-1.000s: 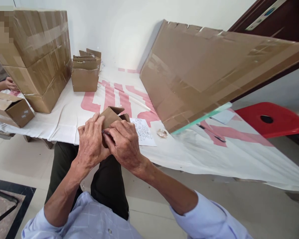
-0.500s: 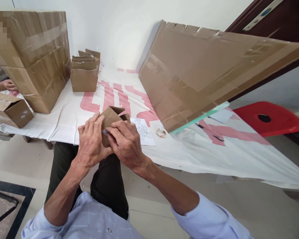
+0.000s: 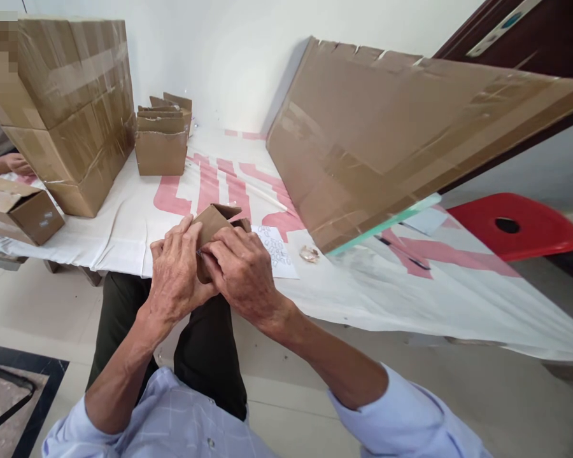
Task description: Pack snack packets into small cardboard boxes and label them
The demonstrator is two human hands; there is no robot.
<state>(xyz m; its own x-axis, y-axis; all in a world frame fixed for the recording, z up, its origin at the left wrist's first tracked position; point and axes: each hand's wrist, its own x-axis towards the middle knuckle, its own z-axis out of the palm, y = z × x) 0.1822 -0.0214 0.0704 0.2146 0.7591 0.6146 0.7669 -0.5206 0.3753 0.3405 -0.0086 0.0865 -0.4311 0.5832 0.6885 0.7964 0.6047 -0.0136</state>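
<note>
Item: small cardboard box (image 3: 213,224), brown, half-formed, flaps loose at the top; held at the near edge of the table (image 3: 124,235), above the person's lap; its long axis runs from about 7 o'clock up to 1 o'clock, upper end tipped away over the table; lower part hidden behind the fingers.

Left hand (image 3: 174,273): at 8 o'clock of the box; fingers curled round its left face, thumb laid along the edge; closed on the box.

Right hand (image 3: 241,270): at 4 o'clock of the box; fingers bent and pressed against its right and front faces; thumb meets the left thumb at the box's near corner; both hands touch the box, neither nearer than the other. A small dark thing shows between the thumbs; what it is cannot be told.

Surroundings: printed paper slip (image 3: 277,251) at 3 o'clock, just beside the right hand; small crumpled scrap (image 3: 310,255) beyond it; group of folded small boxes (image 3: 162,137) at 11 o'clock, well apart; large taped cartons (image 3: 71,102) at 10 o'clock; flattened cardboard sheet (image 3: 386,140) at 2 o'clock; red stool (image 3: 520,226) at 3 o'clock; another person's hand (image 3: 14,164) at far 9 o'clock beside a closed small carton (image 3: 19,207).
</note>
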